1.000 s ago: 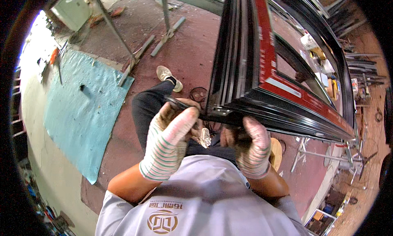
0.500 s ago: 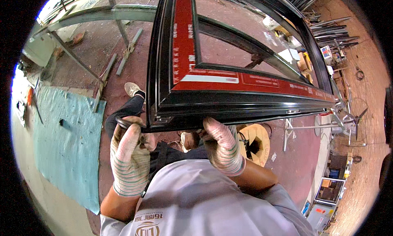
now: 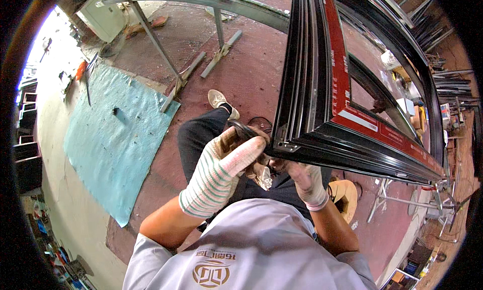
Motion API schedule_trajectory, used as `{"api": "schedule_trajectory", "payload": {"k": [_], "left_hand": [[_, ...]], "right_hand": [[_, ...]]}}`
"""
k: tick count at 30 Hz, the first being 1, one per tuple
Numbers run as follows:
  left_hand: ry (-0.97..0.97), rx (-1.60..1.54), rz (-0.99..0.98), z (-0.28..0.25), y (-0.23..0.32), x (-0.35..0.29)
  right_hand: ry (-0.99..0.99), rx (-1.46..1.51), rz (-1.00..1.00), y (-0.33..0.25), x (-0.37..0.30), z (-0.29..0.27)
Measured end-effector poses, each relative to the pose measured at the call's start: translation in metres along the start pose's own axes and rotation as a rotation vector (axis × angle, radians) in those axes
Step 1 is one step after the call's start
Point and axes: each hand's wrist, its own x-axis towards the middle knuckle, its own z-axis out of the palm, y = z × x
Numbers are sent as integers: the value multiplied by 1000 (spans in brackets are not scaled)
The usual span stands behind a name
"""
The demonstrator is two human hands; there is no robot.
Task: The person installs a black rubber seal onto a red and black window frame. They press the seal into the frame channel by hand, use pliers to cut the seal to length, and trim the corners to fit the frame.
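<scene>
A black metal window frame [image 3: 307, 150] with red protective film [image 3: 338, 88] slants across the right half, one corner near me. My left hand [image 3: 224, 166], in a striped white knit glove, is closed on a looped black rubber strip [image 3: 242, 129], left of that corner. Where the strip runs beyond my fingers is hidden. My right hand [image 3: 307, 183], gloved too, is curled just below the frame's near edge. The frame covers part of its fingers, and what they pinch cannot be made out.
A metal stand [image 3: 241, 4] with feet on the floor reaches behind the frame. A light blue sheet [image 3: 118, 134] lies on the floor at left. A yellow ring-shaped roll [image 3: 344, 195] sits right of my legs. Long metal profiles [image 3: 455, 83] lie at far right.
My view has swung left, so the frame appears farther right. My left hand with the strip has come away from the frame's corner. The right hand has slipped lower beneath the edge.
</scene>
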Motion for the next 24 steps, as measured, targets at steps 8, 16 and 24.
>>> {"api": "schedule_trajectory", "payload": {"k": [8,16,24], "left_hand": [[-82,384,25,-5,30,4],[-177,665,43,-10,46,14],[-240,734,88,-10,49,33]], "right_hand": [[-335,-163,21,8,61,21],[-269,406,88,-11,94,55],[-197,352,-11,7,118,44]]}}
